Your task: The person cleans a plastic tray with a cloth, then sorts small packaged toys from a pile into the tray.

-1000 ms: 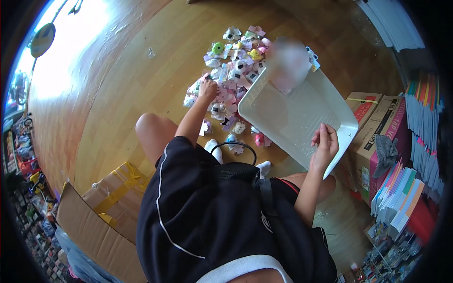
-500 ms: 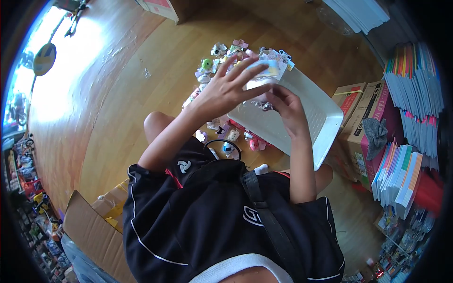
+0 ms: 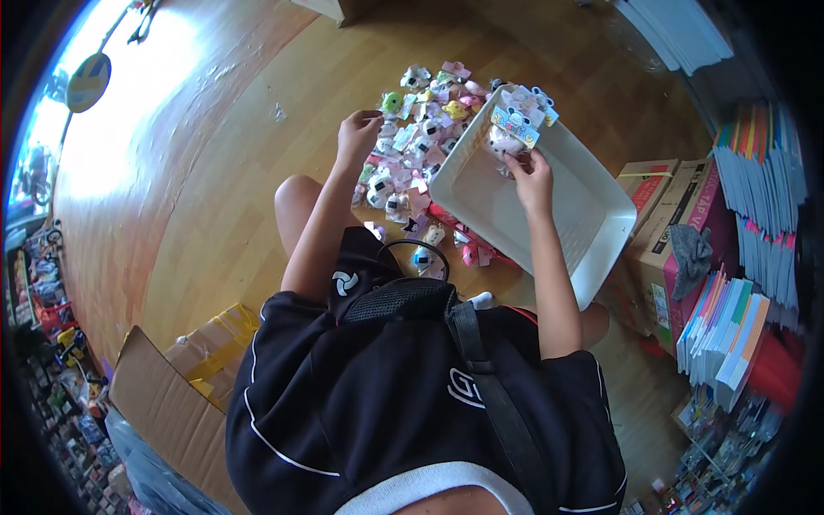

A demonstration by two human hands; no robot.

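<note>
My right hand point(image 3: 534, 176) grips the lower edge of a small bagged toy point(image 3: 508, 142) with a blue printed header card. The toy is over the far end of a white plastic tray point(image 3: 614, 206), where other packaged pieces lie. On the left, my left hand point(image 3: 360, 133) is raised beside a pile of small packaged plush toys point(image 3: 425, 137) on the floor. Its fingers are pinched together, and whatever they may hold is too small to make out. A few more toys point(image 3: 421, 257) lie near my legs.
Cardboard boxes point(image 3: 657, 206) with a grey cloth point(image 3: 689, 257) stand right of the tray. Stacks of booklets point(image 3: 721, 330) are at the far right. An open carton point(image 3: 163, 386) sits at the lower left.
My left hand has moved left, away from the bagged toy, and its spread fingers have closed. My right hand still has the toy, whose card now shows clearly over the tray.
</note>
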